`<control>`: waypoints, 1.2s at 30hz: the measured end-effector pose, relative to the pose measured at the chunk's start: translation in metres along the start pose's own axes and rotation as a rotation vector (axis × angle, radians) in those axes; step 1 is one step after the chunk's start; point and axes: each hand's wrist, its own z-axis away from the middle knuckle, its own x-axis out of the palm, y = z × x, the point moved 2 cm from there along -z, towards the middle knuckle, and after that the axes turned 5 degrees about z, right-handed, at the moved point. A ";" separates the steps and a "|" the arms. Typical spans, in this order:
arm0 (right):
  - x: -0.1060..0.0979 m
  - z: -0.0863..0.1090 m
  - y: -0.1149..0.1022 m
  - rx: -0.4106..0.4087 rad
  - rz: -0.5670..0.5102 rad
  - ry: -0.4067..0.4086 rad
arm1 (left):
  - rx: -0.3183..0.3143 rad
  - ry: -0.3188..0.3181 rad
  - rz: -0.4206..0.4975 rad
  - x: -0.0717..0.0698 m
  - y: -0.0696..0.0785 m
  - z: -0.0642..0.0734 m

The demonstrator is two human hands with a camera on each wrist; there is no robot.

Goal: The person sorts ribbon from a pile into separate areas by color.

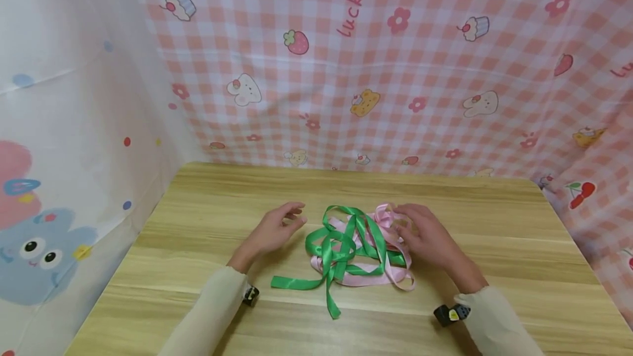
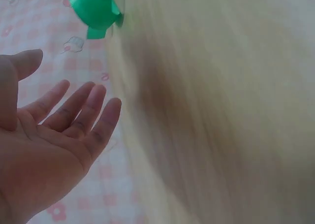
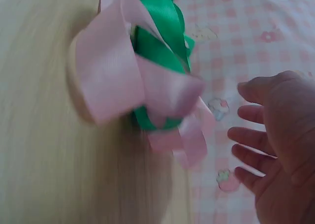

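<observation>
I get soft, even light in the head view, with gloss on the green ribbon (image 1: 326, 260). My left-wrist view smears the tabletop (image 2: 266, 96), paling toward two o'clock past a brownish shadow (image 2: 160, 98); my right-wrist view blurs the pink ribbon (image 3: 110, 66) at ten o'clock.

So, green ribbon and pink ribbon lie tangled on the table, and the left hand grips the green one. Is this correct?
Not quite: the left hand grips nothing; the left wrist view shows it apart from the green ribbon. The rest is right.
</observation>
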 end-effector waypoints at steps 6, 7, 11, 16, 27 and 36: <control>0.011 -0.024 -0.012 -0.033 -0.027 0.008 | -0.050 -0.001 0.086 0.015 0.001 -0.021; 0.013 -0.028 -0.014 -0.045 -0.028 0.006 | -0.056 -0.002 0.097 0.017 0.001 -0.024; 0.024 -0.046 -0.017 -0.077 -0.020 -0.007 | -0.103 -0.015 0.128 0.023 0.001 -0.031; 0.037 -0.062 -0.015 -0.019 -0.017 -0.080 | -0.130 -0.058 0.155 0.029 0.002 -0.040; 0.051 -0.062 -0.011 0.073 -0.054 -0.189 | -0.268 -0.040 0.178 0.041 0.010 -0.051; 0.046 -0.052 -0.012 0.141 -0.204 -0.172 | -0.264 -0.008 0.203 0.047 0.014 -0.052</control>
